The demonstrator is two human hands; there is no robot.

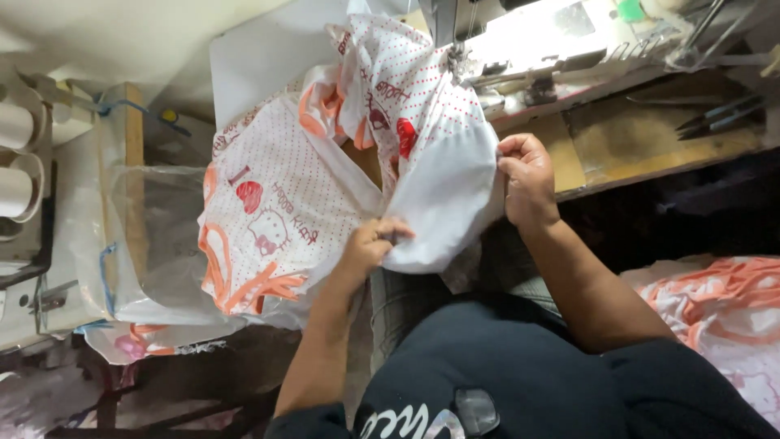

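Item: printed white garment (325,187); my left hand (370,244) pinches its lower fold, my right hand (526,183) grips its edge.

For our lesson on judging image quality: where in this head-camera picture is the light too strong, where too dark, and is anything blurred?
Head view: the sewing machine at the top is washed out by glare; the area below the table edge and the lower left sink into shadow; the printed fabric, the left hand and the right hand are evenly lit and fairly sharp; the thread cones at the left edge look soft.
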